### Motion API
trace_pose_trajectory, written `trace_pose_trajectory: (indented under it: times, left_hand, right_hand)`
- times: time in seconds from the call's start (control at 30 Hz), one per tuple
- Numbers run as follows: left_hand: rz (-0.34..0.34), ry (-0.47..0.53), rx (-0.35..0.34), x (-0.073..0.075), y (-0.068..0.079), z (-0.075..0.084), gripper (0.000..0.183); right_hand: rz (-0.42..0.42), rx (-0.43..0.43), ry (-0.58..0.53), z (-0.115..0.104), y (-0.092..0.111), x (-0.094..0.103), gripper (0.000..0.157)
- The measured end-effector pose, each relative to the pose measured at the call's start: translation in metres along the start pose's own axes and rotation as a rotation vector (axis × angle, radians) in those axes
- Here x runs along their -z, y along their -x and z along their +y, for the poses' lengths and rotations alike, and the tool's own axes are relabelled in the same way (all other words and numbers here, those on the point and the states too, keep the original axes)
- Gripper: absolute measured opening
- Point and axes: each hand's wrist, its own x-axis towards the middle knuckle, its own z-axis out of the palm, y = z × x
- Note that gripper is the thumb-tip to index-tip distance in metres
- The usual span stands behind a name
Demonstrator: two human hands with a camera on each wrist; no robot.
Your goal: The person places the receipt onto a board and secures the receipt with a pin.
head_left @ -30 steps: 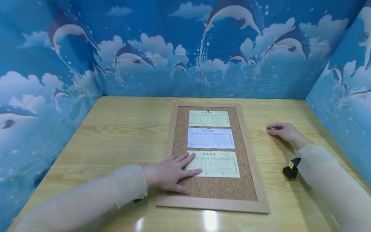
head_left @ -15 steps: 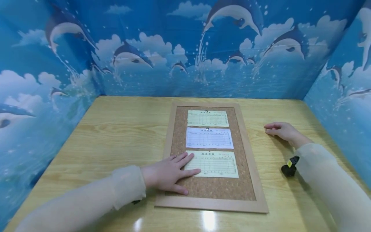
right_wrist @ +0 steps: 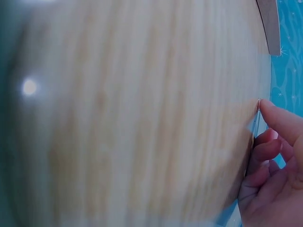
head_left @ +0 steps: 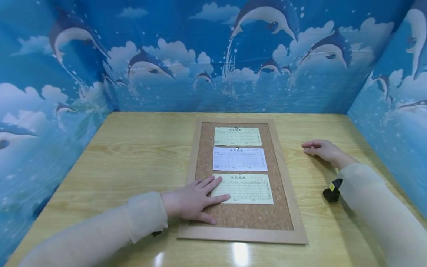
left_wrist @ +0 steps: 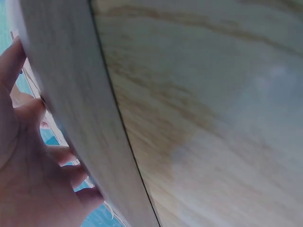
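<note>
My left hand point(head_left: 197, 200) lies flat with spread fingers on the lower left of a framed cork board point(head_left: 247, 218). Its fingertips rest on the left side of the lowest form slip point(head_left: 251, 189), which is pale yellow. Above it a lilac slip point(head_left: 240, 159) and another pale yellow slip point(head_left: 238, 137) are fixed with shiny pushpins. To the right of the board, my right hand point(head_left: 325, 151) is held close over the table, thumb and forefinger pinching a tiny gold-coloured thing point(head_left: 304, 148). In the right wrist view the other fingers of that hand point(right_wrist: 279, 170) are curled.
The board lies on a light wood table point(head_left: 143, 148). Blue curtains point(head_left: 186, 85) printed with dolphins enclose it at the back and both sides. A black wrist camera point(head_left: 331, 194) sits beneath the right sleeve.
The whole head view has drifted slightly, shifting the board and hands a little left in it. Both hands keep their pose and place relative to the board.
</note>
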Motion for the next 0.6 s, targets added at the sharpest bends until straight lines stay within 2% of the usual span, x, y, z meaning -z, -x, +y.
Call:
trace_pose_trajectory:
  times: [0.4, 0.6]
  left_hand:
    - [0.016, 0.000, -0.016, -0.0016, 0.0006, -0.0002, 0.073]
    - [0.019, 0.002, -0.009, -0.0019, 0.0004, -0.0001, 0.074]
  right_hand:
    - [0.045, 0.001, 0.018, 0.0000, 0.0012, -0.0032, 0.054]
    - [0.070, 0.026, 0.053, -0.0003, 0.0015, -0.0049, 0.046]
